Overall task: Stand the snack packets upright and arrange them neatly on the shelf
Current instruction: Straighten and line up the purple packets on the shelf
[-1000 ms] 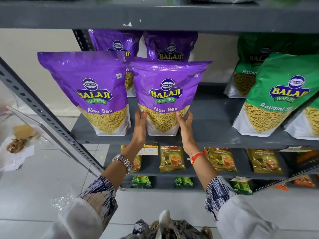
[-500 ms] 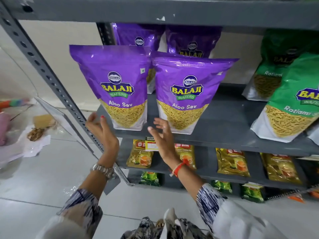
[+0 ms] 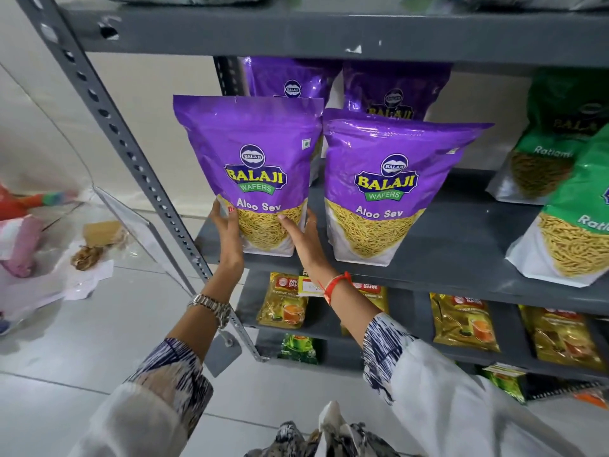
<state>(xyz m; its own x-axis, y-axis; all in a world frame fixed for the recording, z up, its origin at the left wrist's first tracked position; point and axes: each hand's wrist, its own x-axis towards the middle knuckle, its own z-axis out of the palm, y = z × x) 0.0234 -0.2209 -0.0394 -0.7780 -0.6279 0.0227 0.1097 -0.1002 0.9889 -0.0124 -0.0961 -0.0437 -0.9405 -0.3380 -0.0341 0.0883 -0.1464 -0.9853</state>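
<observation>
Two purple Aloo Sev packets stand upright at the front of the grey shelf (image 3: 454,258). My left hand (image 3: 227,232) grips the lower left side of the left purple packet (image 3: 250,153), and my right hand (image 3: 303,239) grips its lower right side. The right purple packet (image 3: 389,179) stands free beside it, almost touching. Two more purple packets (image 3: 290,80) stand behind them, partly hidden. Green Ratlami Sev packets (image 3: 573,206) lean at the shelf's right end.
A perforated grey upright post (image 3: 108,120) runs diagonally left of the shelf. Gold tea packets (image 3: 461,321) and a yellow price tag (image 3: 309,286) sit on the shelf below. Paper and scraps (image 3: 89,255) lie on the tiled floor at left.
Both hands left the right purple packet, passed through open air, and now clasp the left purple packet at its base. The view shifted left.
</observation>
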